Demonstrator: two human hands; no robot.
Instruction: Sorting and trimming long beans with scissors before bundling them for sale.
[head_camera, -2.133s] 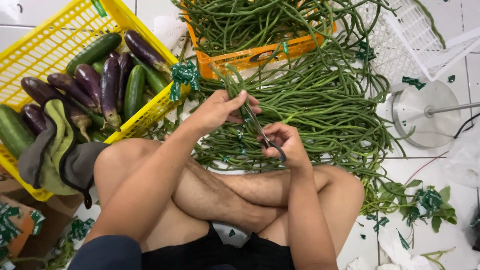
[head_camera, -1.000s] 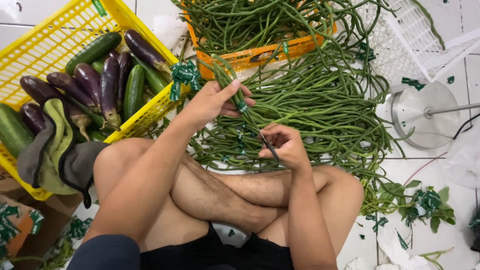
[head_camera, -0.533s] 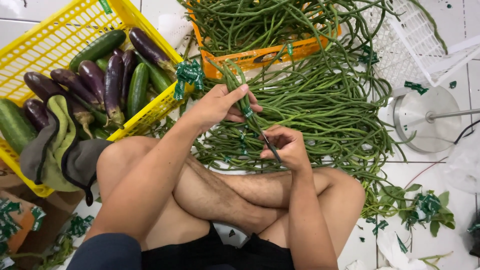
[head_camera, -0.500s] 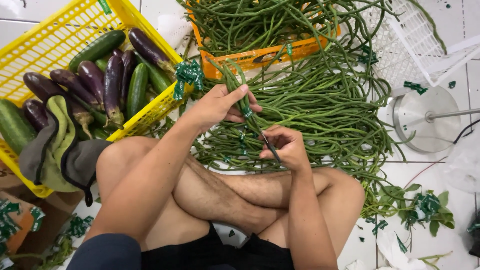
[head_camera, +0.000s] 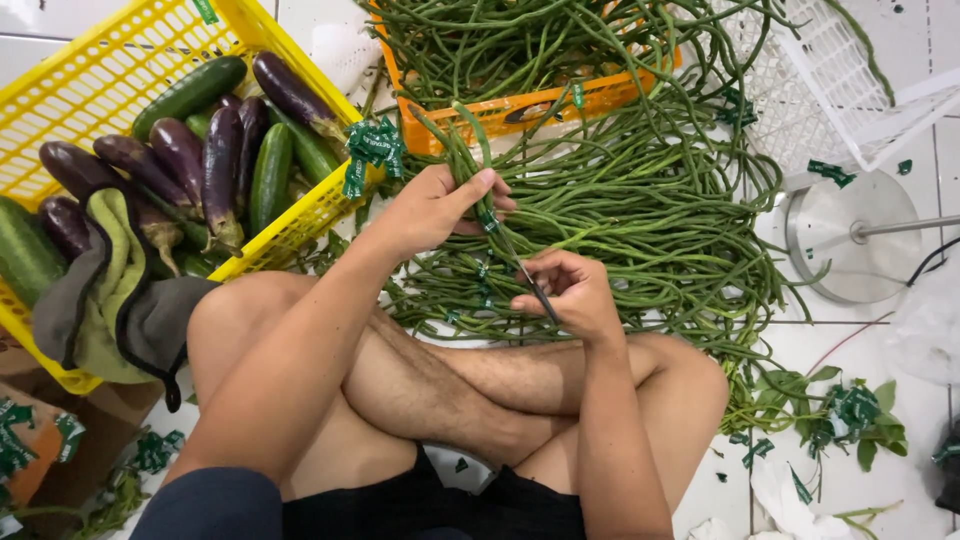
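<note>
Two hands on one small bundle of long thin green beans (head_camera: 470, 160): left hand (head_camera: 432, 208) fingers wrapped round it, stalks running up-left, right hand (head_camera: 565, 292) just below-right, fingers pinched shut on a thin dark tool (head_camera: 527, 280) angled toward the bundle.

A thin bunch of long green beans (head_camera: 462, 150) stands nearly upright in the left hand (head_camera: 432, 208), its tips curving over toward the orange crate. A green band (head_camera: 487, 218) sits around the stems just below the thumb. The right hand (head_camera: 568, 292) pinches a dark slender tool (head_camera: 530, 282) slanting up to the bunch's lower end.
</note>
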